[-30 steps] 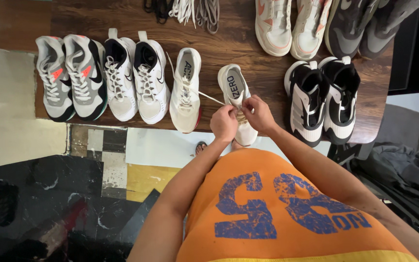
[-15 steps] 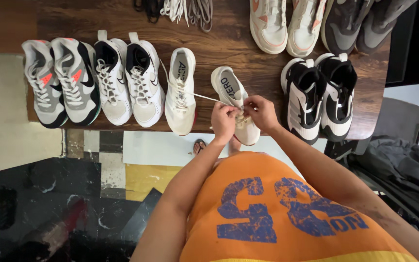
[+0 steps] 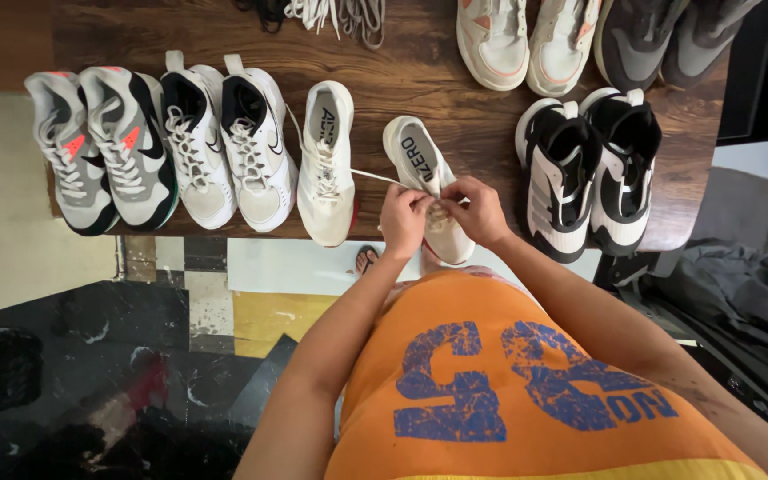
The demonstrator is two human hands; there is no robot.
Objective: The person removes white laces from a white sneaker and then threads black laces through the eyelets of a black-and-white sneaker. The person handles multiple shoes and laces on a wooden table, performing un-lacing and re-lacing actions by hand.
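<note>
Left hand [image 3: 404, 216]: fingers pinching the lace, as before.
Right hand [image 3: 480, 209]: fingers closed, holding the lace too.
White shoe [image 3: 427, 178]: lying under both hands at the worktop [image 3: 420, 71] edge, unmoved.
Lace [image 3: 375, 176]: stretching left from the fingers, staying taut; lacing continuing.

- We saw soft, even light on the wooden table [image 3: 420, 53], bright enough to show the shoes clearly.
- The floor [image 3: 64, 391] at the lower left was dark and a bit blurry.
- The edges looked bent and stretched.
- The shadows were soft, with no strong glare.
</note>
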